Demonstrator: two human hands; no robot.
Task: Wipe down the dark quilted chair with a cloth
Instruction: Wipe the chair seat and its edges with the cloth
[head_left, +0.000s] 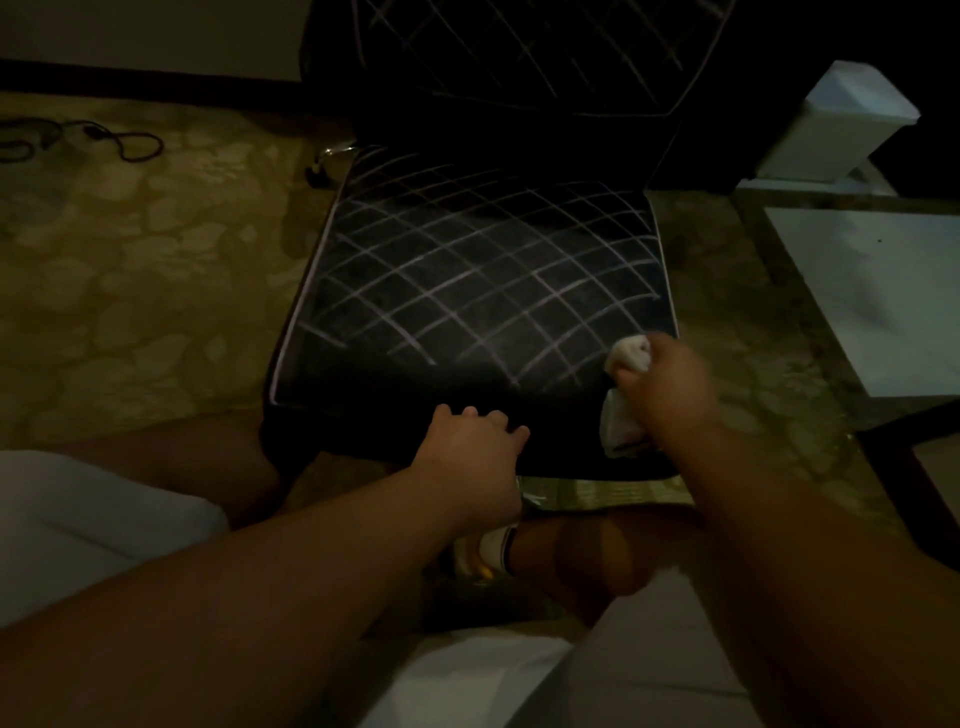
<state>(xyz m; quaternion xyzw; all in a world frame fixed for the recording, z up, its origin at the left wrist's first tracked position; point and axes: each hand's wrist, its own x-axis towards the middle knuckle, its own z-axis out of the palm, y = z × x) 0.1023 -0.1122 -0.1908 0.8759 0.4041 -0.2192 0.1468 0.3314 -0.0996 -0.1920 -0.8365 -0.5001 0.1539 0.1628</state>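
Chair (467, 280) seat's front edge under flat left hand (467, 447), cloth (631, 353) in right-hand (670, 389) grip.

- The chair (467, 291) backrest runs past the top edge, so its upper part is unseen.
- The right hand (667, 387) is motion-blurred; its fingers cannot be told apart.
- The cloth (623, 395) is partly covered by that hand, showing only above and below it.
- The left hand (475, 447) fingertips curl over the seat's dark front edge, hard to make out.
- A white box (841, 119) at the right is blurred.
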